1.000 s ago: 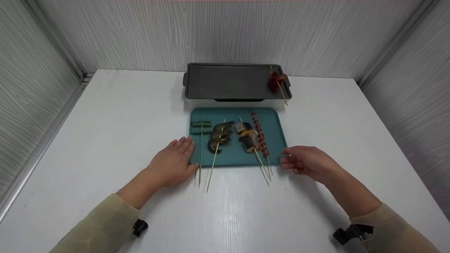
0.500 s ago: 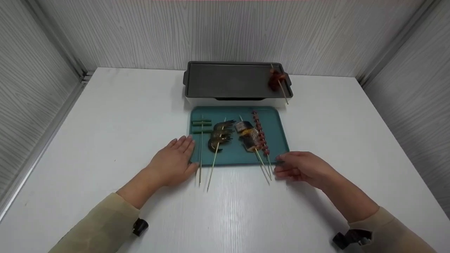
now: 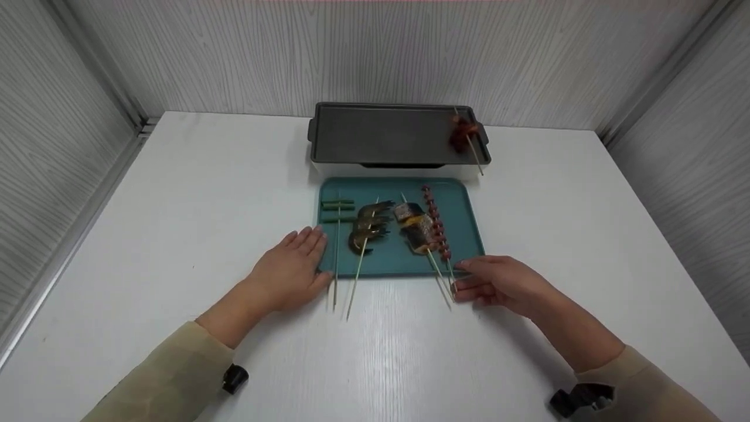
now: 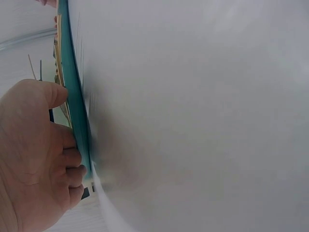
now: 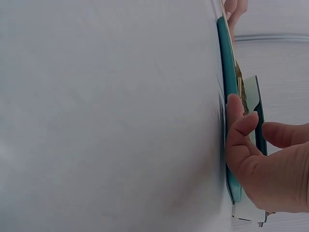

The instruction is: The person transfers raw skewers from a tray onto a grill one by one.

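A teal tray [image 3: 384, 264] carries several food skewers. My left hand [image 3: 290, 269] rests against its left front corner, fingers extended along the side and thumb at the front edge. Nearby lie a skewer of green stalks [image 3: 338, 206] and a shrimp skewer [image 3: 370, 225]. My right hand [image 3: 507, 284] is at the tray's right front corner, fingertips right at the stick ends of a skewer of small red round pieces [image 3: 436, 225] and a fish skewer [image 3: 417, 228]. In the right wrist view, a gap shows between the thumb [image 5: 280, 134] and bent fingers [image 5: 244, 126].
Behind the tray stands a flat dark griddle [image 3: 387, 135] with a light base. A skewer of dark red meat [image 3: 463, 135] lies across its right end, the stick overhanging the front. The white table [image 3: 193, 193] meets wood-grain panels [image 3: 381, 53] at the back and sides.
My right hand has moved left and slightly nearer me, from the tray's right edge to the skewer stick ends. The left hand keeps its place.
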A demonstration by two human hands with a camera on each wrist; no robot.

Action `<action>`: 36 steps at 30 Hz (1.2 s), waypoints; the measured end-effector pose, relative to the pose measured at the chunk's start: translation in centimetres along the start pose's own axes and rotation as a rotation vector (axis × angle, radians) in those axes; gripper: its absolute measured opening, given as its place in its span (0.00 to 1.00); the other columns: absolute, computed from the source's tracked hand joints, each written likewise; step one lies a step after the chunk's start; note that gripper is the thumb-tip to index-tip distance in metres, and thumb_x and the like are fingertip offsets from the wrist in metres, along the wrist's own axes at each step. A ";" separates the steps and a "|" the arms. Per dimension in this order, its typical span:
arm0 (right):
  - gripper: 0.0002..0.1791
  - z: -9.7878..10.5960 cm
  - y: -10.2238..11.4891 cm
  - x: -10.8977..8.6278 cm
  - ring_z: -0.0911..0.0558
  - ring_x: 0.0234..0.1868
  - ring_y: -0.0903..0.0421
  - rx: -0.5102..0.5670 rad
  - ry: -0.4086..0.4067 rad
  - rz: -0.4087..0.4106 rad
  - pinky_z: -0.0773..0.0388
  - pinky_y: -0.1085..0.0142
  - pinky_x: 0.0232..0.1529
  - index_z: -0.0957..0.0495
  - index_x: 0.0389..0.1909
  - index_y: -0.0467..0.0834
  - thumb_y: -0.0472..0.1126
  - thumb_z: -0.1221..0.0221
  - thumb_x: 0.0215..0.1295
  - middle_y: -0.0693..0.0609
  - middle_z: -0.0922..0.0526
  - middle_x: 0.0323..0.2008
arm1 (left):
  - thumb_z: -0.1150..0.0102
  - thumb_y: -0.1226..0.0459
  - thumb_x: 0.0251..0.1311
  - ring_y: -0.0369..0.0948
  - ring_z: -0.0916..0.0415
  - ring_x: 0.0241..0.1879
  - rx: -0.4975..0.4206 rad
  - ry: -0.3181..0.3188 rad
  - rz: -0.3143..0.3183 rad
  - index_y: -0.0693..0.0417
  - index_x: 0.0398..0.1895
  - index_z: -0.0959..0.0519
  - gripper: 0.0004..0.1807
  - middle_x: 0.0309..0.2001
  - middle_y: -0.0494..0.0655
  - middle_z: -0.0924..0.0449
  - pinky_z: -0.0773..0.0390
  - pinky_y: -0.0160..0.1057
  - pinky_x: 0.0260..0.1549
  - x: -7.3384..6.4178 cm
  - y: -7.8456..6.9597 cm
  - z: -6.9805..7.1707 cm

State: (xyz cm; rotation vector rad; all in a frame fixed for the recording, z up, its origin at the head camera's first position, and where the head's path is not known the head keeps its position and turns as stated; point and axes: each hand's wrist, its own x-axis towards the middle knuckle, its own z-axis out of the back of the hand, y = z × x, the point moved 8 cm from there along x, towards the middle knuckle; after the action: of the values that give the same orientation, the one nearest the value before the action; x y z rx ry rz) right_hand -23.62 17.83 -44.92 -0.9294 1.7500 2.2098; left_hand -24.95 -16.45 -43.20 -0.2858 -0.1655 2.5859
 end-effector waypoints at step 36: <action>0.26 -0.5 -0.2 0.5 0.10 0.45 0.54 0.025 0.013 0.001 0.17 0.66 0.43 0.27 0.69 0.32 0.47 0.43 0.82 0.45 0.11 0.47 | 0.58 0.48 0.82 0.60 0.51 0.82 0.000 0.010 0.000 0.73 0.81 0.45 0.41 0.82 0.68 0.49 0.50 0.58 0.80 0.3 0.2 -0.3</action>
State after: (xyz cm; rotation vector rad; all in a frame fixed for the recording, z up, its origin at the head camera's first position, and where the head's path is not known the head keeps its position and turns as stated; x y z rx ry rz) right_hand -23.73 17.27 -45.46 -0.9395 1.7794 2.1823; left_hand -25.24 -16.48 -43.53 -0.2993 -0.1623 2.5835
